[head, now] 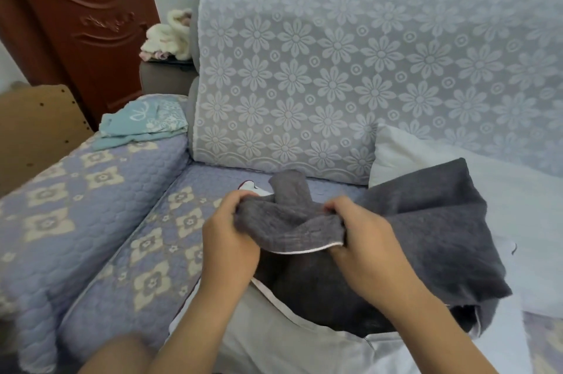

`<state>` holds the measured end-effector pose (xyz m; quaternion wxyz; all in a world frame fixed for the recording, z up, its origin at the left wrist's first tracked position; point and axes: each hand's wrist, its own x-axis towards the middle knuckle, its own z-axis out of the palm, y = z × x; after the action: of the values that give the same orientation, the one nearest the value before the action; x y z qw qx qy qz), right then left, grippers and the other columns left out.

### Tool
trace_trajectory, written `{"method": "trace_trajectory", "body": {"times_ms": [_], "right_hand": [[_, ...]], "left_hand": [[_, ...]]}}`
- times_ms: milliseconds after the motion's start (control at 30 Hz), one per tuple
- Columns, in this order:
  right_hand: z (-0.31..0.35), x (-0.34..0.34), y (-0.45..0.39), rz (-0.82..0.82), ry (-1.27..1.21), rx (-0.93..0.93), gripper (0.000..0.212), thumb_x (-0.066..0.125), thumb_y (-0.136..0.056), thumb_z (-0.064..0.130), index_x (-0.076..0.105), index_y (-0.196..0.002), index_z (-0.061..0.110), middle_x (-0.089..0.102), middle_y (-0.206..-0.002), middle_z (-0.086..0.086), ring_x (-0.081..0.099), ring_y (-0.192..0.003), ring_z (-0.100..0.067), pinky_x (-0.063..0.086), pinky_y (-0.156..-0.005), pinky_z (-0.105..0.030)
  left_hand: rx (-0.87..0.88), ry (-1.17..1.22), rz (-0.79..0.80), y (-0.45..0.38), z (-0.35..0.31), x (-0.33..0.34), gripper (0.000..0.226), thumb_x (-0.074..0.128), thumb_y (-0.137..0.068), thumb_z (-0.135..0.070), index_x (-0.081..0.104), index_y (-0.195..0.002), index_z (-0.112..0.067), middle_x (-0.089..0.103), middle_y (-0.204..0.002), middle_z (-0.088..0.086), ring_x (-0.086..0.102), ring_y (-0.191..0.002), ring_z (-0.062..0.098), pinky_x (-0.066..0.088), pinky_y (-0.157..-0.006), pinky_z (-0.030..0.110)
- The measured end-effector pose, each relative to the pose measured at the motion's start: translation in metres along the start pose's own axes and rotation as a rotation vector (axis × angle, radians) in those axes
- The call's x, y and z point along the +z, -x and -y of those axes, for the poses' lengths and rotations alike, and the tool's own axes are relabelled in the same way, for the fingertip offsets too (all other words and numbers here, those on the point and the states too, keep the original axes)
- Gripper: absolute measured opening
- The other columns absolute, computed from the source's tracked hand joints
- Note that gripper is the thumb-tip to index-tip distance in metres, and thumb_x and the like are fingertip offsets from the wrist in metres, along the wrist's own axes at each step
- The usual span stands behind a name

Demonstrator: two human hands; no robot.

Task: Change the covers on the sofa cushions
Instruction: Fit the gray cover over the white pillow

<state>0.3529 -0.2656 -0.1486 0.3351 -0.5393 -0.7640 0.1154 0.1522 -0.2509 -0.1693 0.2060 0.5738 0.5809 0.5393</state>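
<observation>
Both hands, left hand (231, 236) and right hand (362, 239), grip the bunched gray cover (426, 227) on the sofa (146, 252) at 6 o'clock; pulling too hard might rip its edge.

Two hands: left hand (230, 239), right hand (362, 239). One dark grey cover (426, 221) at centre. Two white cushions (405, 154) (289, 340) (two o'clock, six o'clock). One folded blue cloth (143, 122) at ten o'clock.

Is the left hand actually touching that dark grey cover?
Touching. The head view shows the left hand gripping the bunched edge of the dark grey cover, fingers curled over the fabric.
</observation>
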Motion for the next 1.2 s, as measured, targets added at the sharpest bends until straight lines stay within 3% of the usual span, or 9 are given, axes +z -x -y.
{"method": "trace_trajectory", "body": {"times_ms": [67,133,333,433,500,600,800,1000,1200], "right_hand": [[0.002,0.007,0.004,0.171,0.116,-0.027,0.045,0.065,-0.076,0.059,0.051,-0.113,0.038,0.068,-0.097,0.015,0.064,-0.086,-0.006,0.050,-0.070,-0.031],[-0.002,0.018,0.006,0.225,0.290,-0.021,0.044,0.064,-0.082,0.049,0.047,-0.121,0.039,0.071,-0.097,0.009,0.068,-0.088,-0.016,0.046,-0.068,-0.034],[-0.026,-0.001,-0.007,-0.317,0.138,0.270,0.027,0.068,-0.082,0.010,0.072,-0.104,0.026,0.071,-0.090,0.005,0.066,-0.084,-0.019,0.050,-0.071,-0.034],[-0.006,0.003,0.000,-0.317,-0.078,0.235,0.033,0.062,-0.082,0.000,0.067,-0.104,0.023,0.065,-0.096,0.012,0.061,-0.091,-0.009,0.050,-0.078,-0.032],[0.002,0.003,0.003,-0.207,-0.202,0.276,0.033,0.060,-0.085,0.003,0.064,-0.103,0.029,0.068,-0.089,0.013,0.063,-0.084,-0.003,0.052,-0.076,-0.030],[0.002,0.001,0.003,-0.148,-0.155,0.251,0.034,0.062,-0.084,0.002,0.062,-0.100,0.032,0.067,-0.083,0.014,0.062,-0.079,-0.004,0.052,-0.072,-0.032],[0.003,0.000,-0.005,-0.189,-0.131,0.251,0.033,0.058,-0.083,-0.004,0.052,-0.094,0.027,0.061,-0.076,0.008,0.059,-0.072,-0.012,0.051,-0.067,-0.046],[0.008,-0.008,-0.009,-0.272,-0.128,0.187,0.032,0.059,-0.083,0.000,0.048,-0.092,0.029,0.058,-0.079,0.013,0.055,-0.075,-0.005,0.045,-0.064,-0.032],[0.008,-0.016,-0.008,-0.242,-0.086,0.102,0.037,0.065,-0.080,0.003,0.048,-0.090,0.034,0.057,-0.080,0.017,0.055,-0.079,-0.002,0.047,-0.064,-0.028]], "left_hand": [[-0.005,0.122,0.034,0.005,-0.011,-0.003,0.033,0.069,-0.084,0.009,0.067,-0.092,-0.023,0.070,-0.085,-0.015,0.066,-0.081,0.004,0.050,-0.067,0.015],[0.009,0.164,0.097,0.014,-0.017,-0.002,0.035,0.067,-0.084,0.008,0.065,-0.089,-0.026,0.070,-0.084,-0.012,0.066,-0.078,0.006,0.049,-0.066,0.016],[-0.050,-0.317,0.557,0.030,0.000,0.005,0.035,0.079,-0.081,-0.042,0.058,-0.109,-0.041,0.069,-0.094,-0.021,0.064,-0.088,0.000,0.053,-0.079,0.026],[0.013,-0.494,0.401,0.031,0.003,0.012,0.019,0.062,-0.093,-0.042,0.062,-0.112,-0.042,0.069,-0.089,-0.013,0.063,-0.082,0.011,0.054,-0.071,0.030],[0.048,-0.456,0.269,0.025,0.006,0.013,0.019,0.061,-0.095,-0.034,0.070,-0.111,-0.038,0.065,-0.094,-0.013,0.058,-0.085,0.008,0.045,-0.067,0.016],[0.121,-0.239,0.189,0.013,0.002,0.010,0.027,0.067,-0.089,-0.021,0.074,-0.111,-0.035,0.062,-0.110,-0.020,0.060,-0.103,0.003,0.049,-0.086,0.019],[-0.062,-0.041,0.516,0.022,-0.026,0.013,0.033,0.056,-0.084,-0.027,0.064,-0.109,-0.046,0.071,-0.096,-0.015,0.067,-0.087,0.004,0.057,-0.081,0.038],[0.010,-0.055,0.451,0.027,-0.034,0.013,0.016,0.053,-0.088,-0.022,0.061,-0.097,-0.032,0.065,-0.088,-0.017,0.062,-0.078,0.005,0.051,-0.068,0.026],[0.071,-0.333,0.477,0.031,-0.043,0.008,0.030,0.051,-0.078,-0.060,0.050,-0.100,-0.039,0.059,-0.095,-0.014,0.059,-0.086,0.008,0.053,-0.075,0.037]]}}
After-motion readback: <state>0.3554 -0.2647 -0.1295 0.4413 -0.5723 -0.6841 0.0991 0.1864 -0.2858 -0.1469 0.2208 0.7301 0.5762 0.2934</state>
